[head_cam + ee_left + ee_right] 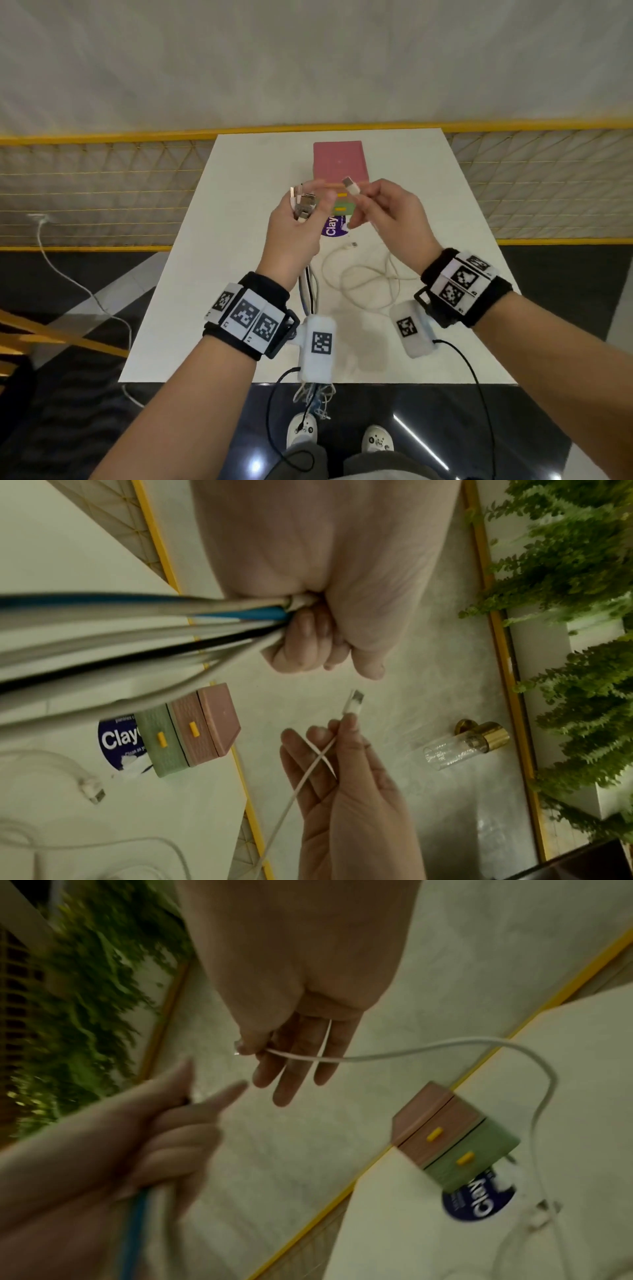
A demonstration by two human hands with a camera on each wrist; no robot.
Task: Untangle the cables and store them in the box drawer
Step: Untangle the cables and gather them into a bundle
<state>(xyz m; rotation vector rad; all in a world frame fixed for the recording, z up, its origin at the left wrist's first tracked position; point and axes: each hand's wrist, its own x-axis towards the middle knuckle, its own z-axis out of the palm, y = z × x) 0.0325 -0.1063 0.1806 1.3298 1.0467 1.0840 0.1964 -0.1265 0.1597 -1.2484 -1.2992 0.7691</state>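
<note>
My left hand point(295, 229) is clenched around a bundle of cables point(143, 631), white, blue and black, with their plugs point(303, 205) sticking up above my fist and the long tails hanging down over the near edge of the counter point(239, 164). My right hand point(390, 219) pinches one white cable point(411, 1047) just behind its connector point(351, 186), thumb against forefinger, the other fingers point(291, 1080) loose and straight. That cable trails down to slack loops point(368, 284) lying on the counter between my wrists.

These cords feel light, limp and a little slick, so I judge they will snag on each other rather than resist. The stiff plug collar is the surest place to hold; the thin cord itself would slide through a pinch. Pulling hard would tighten any knot, so I should feed each one out gently.

The box drawer point(340, 164), pink over green, stands near the far edge of the counter, both drawers closed.
</note>
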